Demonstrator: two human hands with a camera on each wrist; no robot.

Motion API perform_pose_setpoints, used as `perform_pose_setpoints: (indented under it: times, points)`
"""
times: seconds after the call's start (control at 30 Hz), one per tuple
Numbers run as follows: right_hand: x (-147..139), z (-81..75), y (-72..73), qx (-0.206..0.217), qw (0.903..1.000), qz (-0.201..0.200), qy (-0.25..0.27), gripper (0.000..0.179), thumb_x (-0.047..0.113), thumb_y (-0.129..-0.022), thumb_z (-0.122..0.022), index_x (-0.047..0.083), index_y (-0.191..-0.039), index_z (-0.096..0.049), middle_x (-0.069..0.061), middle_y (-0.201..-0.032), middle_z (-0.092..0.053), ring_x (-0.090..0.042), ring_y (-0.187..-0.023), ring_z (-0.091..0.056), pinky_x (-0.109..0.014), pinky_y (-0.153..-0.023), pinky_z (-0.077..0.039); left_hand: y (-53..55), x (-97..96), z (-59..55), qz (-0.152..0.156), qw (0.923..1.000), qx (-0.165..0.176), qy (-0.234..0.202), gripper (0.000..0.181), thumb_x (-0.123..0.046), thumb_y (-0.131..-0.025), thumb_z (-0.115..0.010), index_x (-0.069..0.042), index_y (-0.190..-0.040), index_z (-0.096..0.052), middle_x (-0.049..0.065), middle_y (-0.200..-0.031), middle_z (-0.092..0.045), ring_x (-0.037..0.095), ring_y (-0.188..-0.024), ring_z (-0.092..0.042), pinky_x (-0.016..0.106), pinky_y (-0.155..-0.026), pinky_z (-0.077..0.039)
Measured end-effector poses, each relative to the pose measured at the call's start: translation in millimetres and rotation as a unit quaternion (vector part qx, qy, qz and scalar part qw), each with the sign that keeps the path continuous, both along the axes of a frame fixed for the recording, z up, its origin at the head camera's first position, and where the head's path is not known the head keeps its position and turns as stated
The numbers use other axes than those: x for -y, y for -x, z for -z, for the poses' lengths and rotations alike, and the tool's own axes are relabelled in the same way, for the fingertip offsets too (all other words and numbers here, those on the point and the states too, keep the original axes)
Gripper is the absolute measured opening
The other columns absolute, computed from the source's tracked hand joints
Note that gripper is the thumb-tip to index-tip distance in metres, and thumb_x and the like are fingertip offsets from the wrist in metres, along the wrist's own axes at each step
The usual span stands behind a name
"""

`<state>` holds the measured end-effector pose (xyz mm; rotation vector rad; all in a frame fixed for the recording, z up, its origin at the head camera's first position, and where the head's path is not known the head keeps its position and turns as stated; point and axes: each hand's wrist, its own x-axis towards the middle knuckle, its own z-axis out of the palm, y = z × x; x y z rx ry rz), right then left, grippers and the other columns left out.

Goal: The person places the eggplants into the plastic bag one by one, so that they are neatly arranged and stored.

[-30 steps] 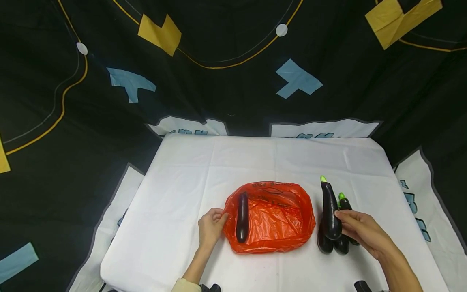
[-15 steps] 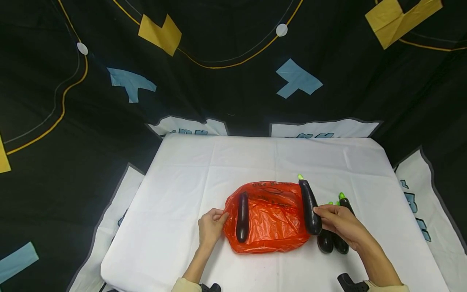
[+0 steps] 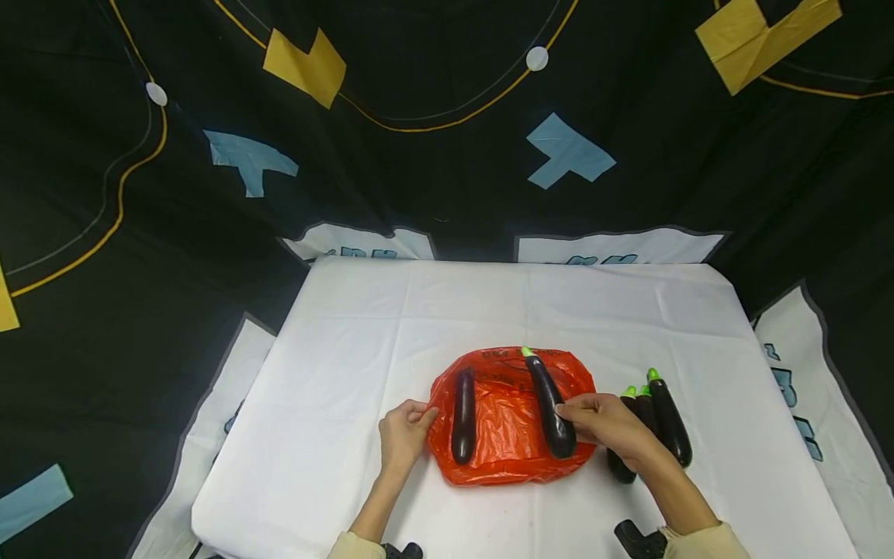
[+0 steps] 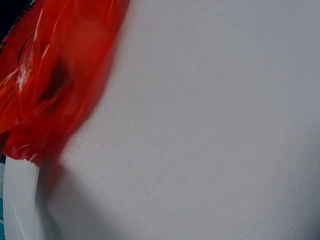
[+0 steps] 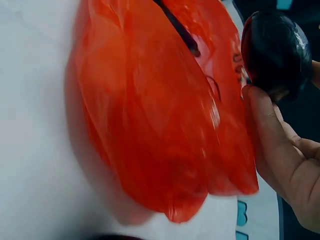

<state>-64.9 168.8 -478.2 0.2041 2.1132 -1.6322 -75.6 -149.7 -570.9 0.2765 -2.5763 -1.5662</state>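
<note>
An open red plastic bag (image 3: 503,470) lies on the white table with one dark eggplant (image 3: 464,419) in its left part. At the bag's left rim, my left hand (image 3: 402,439) pinches the plastic between thumb and fingers. The left wrist view shows only the side of the red bag (image 4: 75,75), not the hand. My right hand (image 3: 615,425) holds a second eggplant (image 3: 547,400) by its side, green stem end pointing away, over the right part of the bag. In the right wrist view, the rounded end of this eggplant (image 5: 275,50) stands above the fingers.
Right of the bag, three more eggplants (image 3: 669,419) lie close together, partly hidden by my right hand and forearm. The table is covered with a white cloth (image 3: 349,349). A black curtain (image 3: 419,186) with yellow and blue patches hangs behind it.
My right hand has carried the eggplant leftward from the group on the right to over the bag. My left hand has stayed at the bag's rim.
</note>
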Motion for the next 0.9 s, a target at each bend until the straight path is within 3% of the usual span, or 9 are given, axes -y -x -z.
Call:
perform_pose_setpoints:
  times: [0.27,0.5,0.73,0.9]
  points:
    - [24,4.4,4.1,0.002,0.9989,-0.046,0.013,0.038,0.029,-0.086,-0.069,-0.005,-0.101,-0.064,-0.008,-0.09,-0.066,-0.02,-0.086,-0.067,-0.036,-0.079,-0.054,-1.2,0.8,-1.8,0.006,1.0,-0.007,0.0,0.013,-0.019,-0.081,-0.076,-0.007,-0.082,-0.07,0.005,-0.073,-0.072,0.008,-0.054,-0.062,0.023,-0.043,-0.047]
    - [46,16.3,8.2,0.007,0.998,-0.061,-0.011,0.034,0.025,-0.084,-0.072,-0.006,-0.096,-0.063,-0.009,-0.084,-0.064,-0.02,-0.077,-0.066,-0.036,-0.072,-0.056,-1.0,0.5,-0.9,0.009,0.9999,-0.002,-0.011,0.012,-0.018,-0.082,-0.075,-0.007,-0.083,-0.07,0.006,-0.074,-0.072,0.009,-0.055,-0.063,0.023,-0.044,-0.047]
    - [67,25.4,10.6,0.003,0.997,-0.069,-0.036,0.024,0.019,-0.083,-0.073,-0.003,-0.084,-0.064,-0.009,-0.079,-0.063,-0.019,-0.073,-0.065,-0.037,-0.071,-0.056,-1.0,0.8,-0.5,0.007,1.0,-0.001,-0.003,0.012,-0.018,-0.082,-0.076,-0.007,-0.081,-0.07,0.004,-0.073,-0.072,0.008,-0.054,-0.062,0.023,-0.044,-0.046]
    - [75,31.1,14.4,0.011,0.9964,-0.071,-0.045,0.026,0.02,-0.084,-0.071,0.003,-0.071,-0.056,-0.005,-0.069,-0.058,-0.016,-0.068,-0.062,-0.034,-0.068,-0.056,-0.6,0.8,0.0,0.005,1.0,-0.002,0.001,0.012,-0.018,-0.081,-0.076,-0.008,-0.08,-0.07,0.003,-0.072,-0.071,0.007,-0.053,-0.061,0.023,-0.043,-0.045]
